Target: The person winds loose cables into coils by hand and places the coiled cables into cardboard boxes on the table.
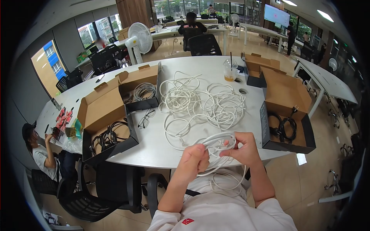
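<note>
A white cable (219, 138) is gathered in loops between my two hands, just above the table's front edge. My left hand (194, 158) is closed around one side of the coil. On the other side, my right hand (243, 149) pinches the loops between thumb and fingers. Loose lengths of the cable hang down over my lap. Beyond my hands, a large tangle of white cable (180, 95) lies on the white table (154, 156), with more loops (225, 107) spread to its right. Strands run from the tangle toward my hands.
Open boxes with black cables stand at left (133, 140) and right (289, 146); another box (154, 103) holds grey cable. Glasses (145, 118) lie by the left boxes. A plastic cup (230, 71) with a straw stands at the back. A person (48, 158) sits at left.
</note>
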A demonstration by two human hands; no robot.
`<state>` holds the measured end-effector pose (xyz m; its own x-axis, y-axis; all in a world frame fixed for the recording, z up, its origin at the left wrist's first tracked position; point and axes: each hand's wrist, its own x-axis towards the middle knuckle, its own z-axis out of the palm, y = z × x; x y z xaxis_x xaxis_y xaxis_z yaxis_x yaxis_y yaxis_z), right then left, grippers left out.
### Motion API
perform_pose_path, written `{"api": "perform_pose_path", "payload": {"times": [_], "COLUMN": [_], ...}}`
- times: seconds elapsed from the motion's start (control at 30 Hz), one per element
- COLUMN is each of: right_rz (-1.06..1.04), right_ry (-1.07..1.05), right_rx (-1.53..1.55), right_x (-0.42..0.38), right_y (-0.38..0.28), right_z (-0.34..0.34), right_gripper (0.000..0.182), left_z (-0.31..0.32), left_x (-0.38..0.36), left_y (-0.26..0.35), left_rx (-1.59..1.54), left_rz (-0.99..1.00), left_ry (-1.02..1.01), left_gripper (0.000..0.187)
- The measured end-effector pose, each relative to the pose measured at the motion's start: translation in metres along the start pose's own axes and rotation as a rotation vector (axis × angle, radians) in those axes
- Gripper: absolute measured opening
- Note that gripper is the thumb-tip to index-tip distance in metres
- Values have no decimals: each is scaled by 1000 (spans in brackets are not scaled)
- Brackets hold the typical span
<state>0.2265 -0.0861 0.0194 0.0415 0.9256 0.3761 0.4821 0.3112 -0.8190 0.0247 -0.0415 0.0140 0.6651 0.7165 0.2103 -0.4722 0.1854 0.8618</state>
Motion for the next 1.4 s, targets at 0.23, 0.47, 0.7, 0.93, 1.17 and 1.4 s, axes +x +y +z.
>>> {"api": "perform_pose_path", "payload": {"times": [0.23,0.47,0.7,0.93,1.17,1.4], "right_rz": [-256,-295,-7,-61,164,404], "right_ry": [407,332,-91,-134,-214,-256], "right_rx": [-341,-113,-81,-61,-161,609], "right_x": [7,9,3,-6,-4,5], "right_y": [-7,0,-19,-25,-32,4], "right_z": [14,24,17,9,-1,13], "right_gripper": [17,22,21,27,20,23], "left_z": [0,-6,-25,-28,-16,-7], "left_x": [6,6,5,7,8,4], "left_y": [-1,13,21,18,5,-14], "left_rx": [-4,-134,-135,-30,158,592], "left_rz": [23,-44,-22,24,151,445], "left_ry": [-19,-19,84,155,212,273], "left_gripper": [49,48,44,44,41,44]}}
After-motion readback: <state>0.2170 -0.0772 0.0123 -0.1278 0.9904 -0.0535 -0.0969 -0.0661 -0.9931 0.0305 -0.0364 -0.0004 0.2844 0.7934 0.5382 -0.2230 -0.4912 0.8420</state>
